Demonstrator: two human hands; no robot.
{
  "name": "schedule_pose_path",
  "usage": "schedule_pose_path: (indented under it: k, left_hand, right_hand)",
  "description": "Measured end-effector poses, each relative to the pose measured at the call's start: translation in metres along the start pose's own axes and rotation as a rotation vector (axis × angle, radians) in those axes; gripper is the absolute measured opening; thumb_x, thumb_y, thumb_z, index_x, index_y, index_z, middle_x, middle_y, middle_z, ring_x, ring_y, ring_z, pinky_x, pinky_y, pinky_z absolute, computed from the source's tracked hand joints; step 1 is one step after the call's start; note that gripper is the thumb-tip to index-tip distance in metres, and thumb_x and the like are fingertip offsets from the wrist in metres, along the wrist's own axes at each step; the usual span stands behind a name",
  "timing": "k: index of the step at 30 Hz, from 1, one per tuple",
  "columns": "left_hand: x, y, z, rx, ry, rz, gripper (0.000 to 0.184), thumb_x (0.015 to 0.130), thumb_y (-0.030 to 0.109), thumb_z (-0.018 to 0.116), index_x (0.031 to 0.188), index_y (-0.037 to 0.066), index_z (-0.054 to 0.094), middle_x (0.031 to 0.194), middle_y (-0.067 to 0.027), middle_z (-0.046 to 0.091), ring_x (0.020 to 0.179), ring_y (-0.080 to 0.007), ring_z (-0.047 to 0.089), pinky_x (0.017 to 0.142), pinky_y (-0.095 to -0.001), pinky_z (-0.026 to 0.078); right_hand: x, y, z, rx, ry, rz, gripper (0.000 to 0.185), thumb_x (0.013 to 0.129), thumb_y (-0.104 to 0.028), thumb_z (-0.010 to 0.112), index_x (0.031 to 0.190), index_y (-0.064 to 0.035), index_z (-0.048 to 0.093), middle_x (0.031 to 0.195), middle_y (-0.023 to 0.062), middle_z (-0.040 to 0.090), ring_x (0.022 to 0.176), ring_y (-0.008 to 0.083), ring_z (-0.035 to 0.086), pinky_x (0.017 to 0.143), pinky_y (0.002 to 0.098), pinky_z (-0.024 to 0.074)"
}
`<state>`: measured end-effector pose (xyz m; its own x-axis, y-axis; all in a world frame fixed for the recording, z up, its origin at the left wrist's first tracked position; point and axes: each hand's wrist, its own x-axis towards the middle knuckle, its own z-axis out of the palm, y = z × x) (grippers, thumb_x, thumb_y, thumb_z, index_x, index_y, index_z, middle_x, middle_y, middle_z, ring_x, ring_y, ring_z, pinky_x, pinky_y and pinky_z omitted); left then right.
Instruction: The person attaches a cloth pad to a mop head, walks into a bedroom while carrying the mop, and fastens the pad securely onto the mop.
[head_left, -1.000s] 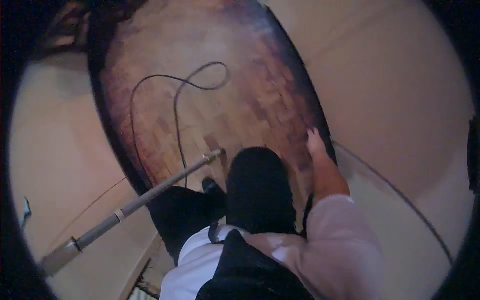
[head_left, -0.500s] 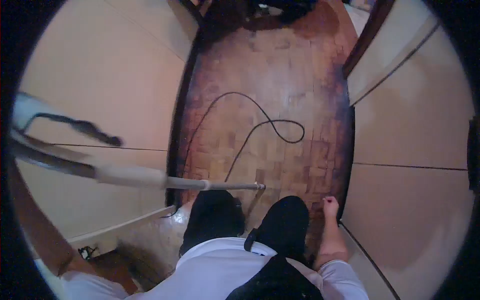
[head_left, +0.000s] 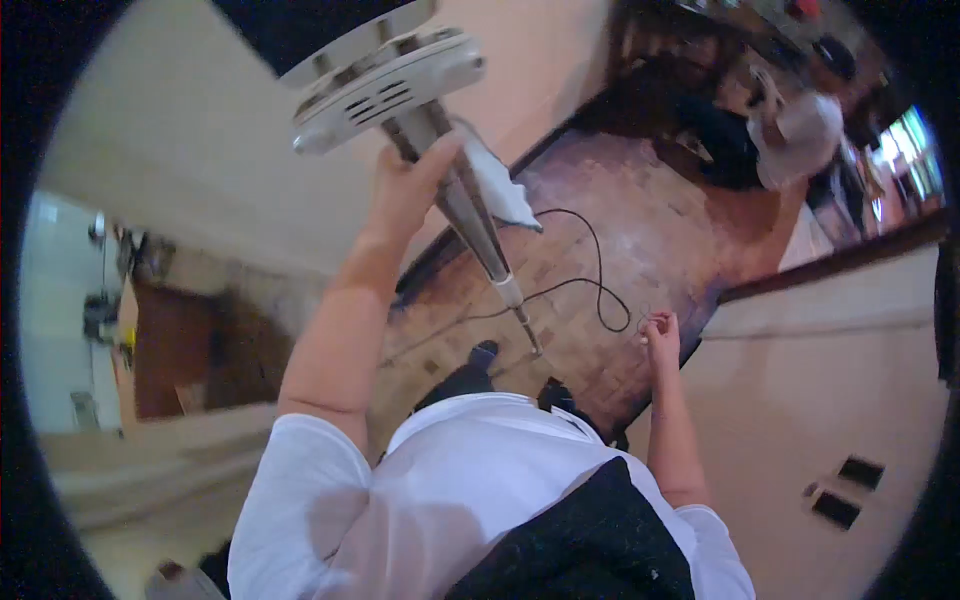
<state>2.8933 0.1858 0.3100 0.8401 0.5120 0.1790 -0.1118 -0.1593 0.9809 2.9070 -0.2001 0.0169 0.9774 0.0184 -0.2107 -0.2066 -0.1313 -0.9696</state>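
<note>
My left hand (head_left: 413, 185) is wrapped around a metal telescopic pole (head_left: 470, 220), just under its white vented head (head_left: 400, 85). The pole slants down to the right, and its thin end is over the floor in front of my body. A white flat piece (head_left: 498, 180) shows right beside the pole; I cannot tell whether it is attached. My right hand (head_left: 658, 335) is out to the right with its fingers curled together. Something thin like a wire shows at the fingertips, too small to name.
A black cord (head_left: 600, 265) loops across the parquet floor (head_left: 640, 215). Another person (head_left: 795, 135) in a white top is low down at the far right, beyond the corridor. Pale walls (head_left: 800, 380) stand on both sides. Dark switch plates (head_left: 850, 490) are on the right wall.
The pole has swung from level at the left to a steep slant, its head now up in front of me. My view has turned, bringing the other person into sight. My right hand has risen.
</note>
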Motion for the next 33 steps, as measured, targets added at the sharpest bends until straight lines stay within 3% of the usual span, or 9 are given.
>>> schedule_pose_path:
  k: [10,12,15,18,21,26,28,30,33]
  left_hand:
    - [-0.099,0.012,-0.057,0.158,0.28,-0.02,0.03,0.077,0.026,0.066,0.094,0.003,0.06,0.083,-0.003,0.061,0.075,-0.0133,0.057,0.068,-0.0298,0.047]
    - [-0.114,-0.003,-0.078,0.226,0.342,0.104,0.033,0.075,0.029,0.067,0.094,0.003,0.06,0.083,-0.0038,0.061,0.076,-0.0149,0.057,0.07,-0.0308,0.047]
    - [-0.145,0.02,-0.093,0.208,0.311,-0.101,0.047,0.072,0.039,0.067,0.102,0.003,0.059,0.094,-0.012,0.062,0.086,-0.02,0.058,0.075,-0.0321,0.047]
    - [-0.16,0.003,-0.132,0.354,0.39,-0.216,0.051,0.07,0.039,0.07,0.104,0.002,0.058,0.099,-0.0126,0.061,0.092,-0.0228,0.057,0.081,-0.0347,0.046]
    - [-0.192,-0.002,-0.177,0.318,0.315,0.01,0.063,0.071,0.049,0.064,0.11,0.001,0.055,0.104,-0.0192,0.059,0.098,-0.03,0.057,0.085,-0.0368,0.044]
    - [-0.248,-0.063,-0.271,0.8,0.365,0.263,0.062,0.073,0.046,0.062,0.116,0.004,0.049,0.113,-0.019,0.051,0.104,-0.0356,0.049,0.089,-0.0388,0.041]
    - [-0.277,-0.06,-0.307,0.772,0.397,0.224,0.055,0.075,0.041,0.06,0.114,0.004,0.048,0.114,-0.0187,0.048,0.106,-0.0355,0.047,0.091,-0.0385,0.039]
    - [-0.242,-0.058,-0.237,0.566,0.423,-0.068,0.046,0.079,0.035,0.057,0.112,0.004,0.049,0.114,-0.0191,0.047,0.107,-0.0348,0.046,0.092,-0.0379,0.039]
    - [-0.292,-0.029,-0.287,0.671,0.525,-0.123,0.034,0.076,0.004,0.044,0.11,0.005,0.051,0.12,-0.0185,0.044,0.103,-0.0322,0.049,0.09,-0.0361,0.039]
  right_hand:
    - [0.001,-0.167,0.055,0.511,-0.449,0.215,0.025,0.079,-0.003,0.049,0.104,-0.0045,0.053,0.09,0.0071,0.058,0.063,0.0095,0.051,0.056,0.0216,0.0406]
    - [-0.01,-0.203,0.099,0.318,-0.746,0.046,0.027,0.08,-0.005,0.052,0.107,-0.0013,0.052,0.096,0.008,0.059,0.063,0.0082,0.051,0.055,0.0219,0.0409]
    - [-0.069,-0.26,0.172,-0.053,-1.09,-0.41,0.038,0.078,-0.014,0.062,0.113,-0.0028,0.05,0.101,0.0079,0.06,0.067,0.0091,0.053,0.06,0.0234,0.0438]
    - [-0.142,-0.27,0.257,-0.518,-1.245,-0.543,0.05,0.073,-0.02,0.069,0.116,-0.0051,0.048,0.104,0.0071,0.06,0.075,0.0115,0.057,0.068,0.0273,0.0472]
    - [-0.185,-0.213,0.326,-0.537,-0.96,-0.872,0.058,0.066,-0.02,0.077,0.113,-0.0011,0.047,0.09,0.0063,0.058,0.071,0.0126,0.054,0.065,0.0289,0.046]
    - [-0.247,-0.186,0.381,-0.357,-1.096,-0.706,0.054,0.065,-0.026,0.076,0.104,0.0003,0.049,0.088,0.015,0.06,0.079,0.0243,0.06,0.07,0.0349,0.0478]
    - [-0.267,-0.181,0.397,-0.407,-1.078,-0.771,0.049,0.065,-0.027,0.075,0.098,0.0005,0.052,0.083,0.0168,0.061,0.077,0.0268,0.061,0.069,0.0359,0.0479]
    - [-0.161,-0.189,0.354,-0.649,-0.985,-0.929,0.044,0.066,-0.027,0.074,0.092,0.0013,0.054,0.081,0.0167,0.061,0.073,0.0263,0.061,0.067,0.0363,0.0476]
    - [-0.149,-0.148,0.381,-0.566,-1.105,-0.741,0.041,0.065,-0.026,0.075,0.09,0.0004,0.055,0.078,0.0138,0.06,0.07,0.0253,0.059,0.064,0.0357,0.0469]
